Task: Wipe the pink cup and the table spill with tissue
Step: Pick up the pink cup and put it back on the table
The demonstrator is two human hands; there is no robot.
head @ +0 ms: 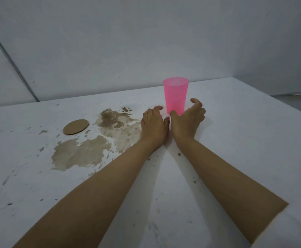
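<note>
A translucent pink cup stands upright on the white table near its far edge. My right hand sits just in front of the cup's base, fingers curved and spread to the cup's right, thumb close to its foot; it holds nothing. My left hand lies beside it to the left, fingers loosely bent toward the cup, also holding nothing. A wide brown spill covers the table left of my hands, reaching under my left wrist. No tissue is in view.
A round brown cardboard disc lies at the spill's left. Small brown splatters dot the table around it. A grey wall rises right behind the table's far edge. The table's right edge drops off at the far right.
</note>
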